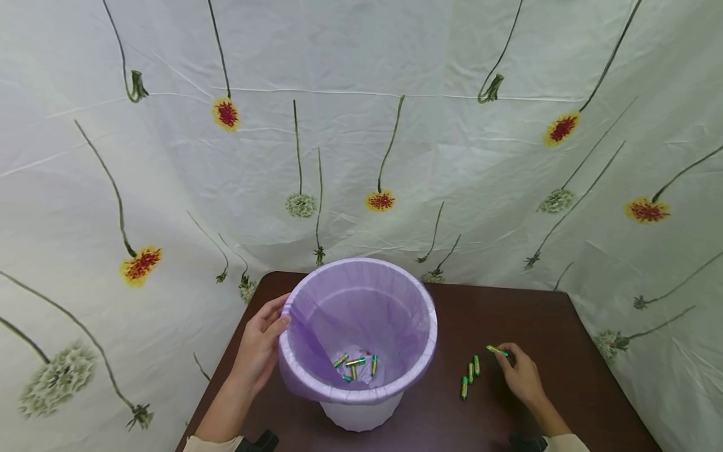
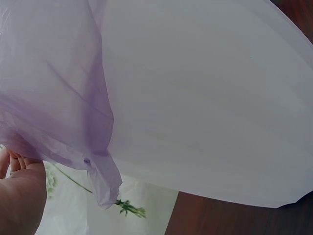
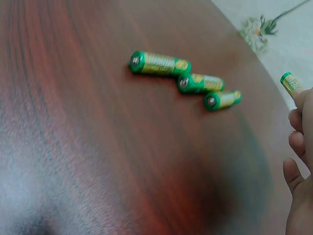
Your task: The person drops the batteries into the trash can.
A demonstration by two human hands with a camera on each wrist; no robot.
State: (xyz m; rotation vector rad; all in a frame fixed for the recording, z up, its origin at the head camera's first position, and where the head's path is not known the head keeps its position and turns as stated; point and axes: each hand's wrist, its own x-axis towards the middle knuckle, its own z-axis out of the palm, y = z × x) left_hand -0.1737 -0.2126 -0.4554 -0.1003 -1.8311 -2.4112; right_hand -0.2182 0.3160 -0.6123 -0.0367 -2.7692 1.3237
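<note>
A white bin (image 1: 361, 413) lined with a purple plastic bag (image 1: 375, 301) stands upright on the table, with several green-and-yellow batteries (image 1: 356, 361) at its bottom. My left hand (image 1: 254, 348) grips the bin's left rim, thumb on the edge over the bag; in the left wrist view its fingers (image 2: 22, 164) are partly hidden behind the bag. To the right of the bin, my right hand (image 1: 524, 375) pinches one battery (image 3: 291, 83) by its end, above the table. Three more batteries (image 3: 159, 65) lie in a staggered row on the table, left of that hand.
The dark brown table (image 1: 486, 314) has rounded corners. A white cloth (image 1: 480, 157) printed with flowers hangs behind it and along both sides. The bag's loose corner (image 2: 103, 181) hangs down outside the bin.
</note>
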